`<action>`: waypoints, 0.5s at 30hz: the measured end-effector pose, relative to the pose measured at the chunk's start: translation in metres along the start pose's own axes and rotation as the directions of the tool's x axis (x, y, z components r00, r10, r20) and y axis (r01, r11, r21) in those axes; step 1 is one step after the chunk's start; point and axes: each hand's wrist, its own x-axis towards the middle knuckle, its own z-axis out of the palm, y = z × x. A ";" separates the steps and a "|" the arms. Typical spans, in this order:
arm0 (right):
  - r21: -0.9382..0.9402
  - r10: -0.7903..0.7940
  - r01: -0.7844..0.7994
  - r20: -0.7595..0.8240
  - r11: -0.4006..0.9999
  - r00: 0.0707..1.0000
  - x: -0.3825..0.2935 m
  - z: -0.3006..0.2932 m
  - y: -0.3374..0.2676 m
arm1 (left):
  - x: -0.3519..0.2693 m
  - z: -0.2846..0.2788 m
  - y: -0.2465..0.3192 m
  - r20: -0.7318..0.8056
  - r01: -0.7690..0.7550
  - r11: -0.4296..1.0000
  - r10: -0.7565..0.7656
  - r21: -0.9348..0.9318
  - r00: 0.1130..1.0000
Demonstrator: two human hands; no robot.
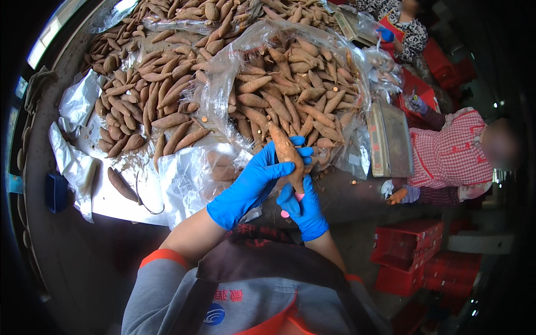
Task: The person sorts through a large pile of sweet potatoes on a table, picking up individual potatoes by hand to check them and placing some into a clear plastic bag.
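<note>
My left hand (261, 176), in a blue glove, is closed around the middle of a long sweet potato (285, 146) that tilts up and to the left. My right hand (307, 209), also gloved in blue, is at the lower tip of that sweet potato, its fingers curled around a small pink thing (299, 196) that I cannot make out fully. Just beyond both hands lies an open clear plastic bag (228, 63) full of sweet potatoes (289, 109). A clear printed plastic bag (184, 176) with sweet potatoes under or in it lies to the left of my left forearm.
More sweet potatoes (167, 83) are heaped on the table at the left and back. A flat scale (389, 140) stands at the right. Beside it a co-worker in a checked apron (448, 150) holds an orange-brown piece; another person (402, 25) is farther back. Red crates (406, 247) are stacked at lower right.
</note>
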 end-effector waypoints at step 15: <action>-0.441 -0.257 0.186 -0.106 0.878 0.961 -0.015 0.002 -0.019 | -0.009 -0.041 0.055 -0.081 -0.276 0.934 0.265 -0.227 0.961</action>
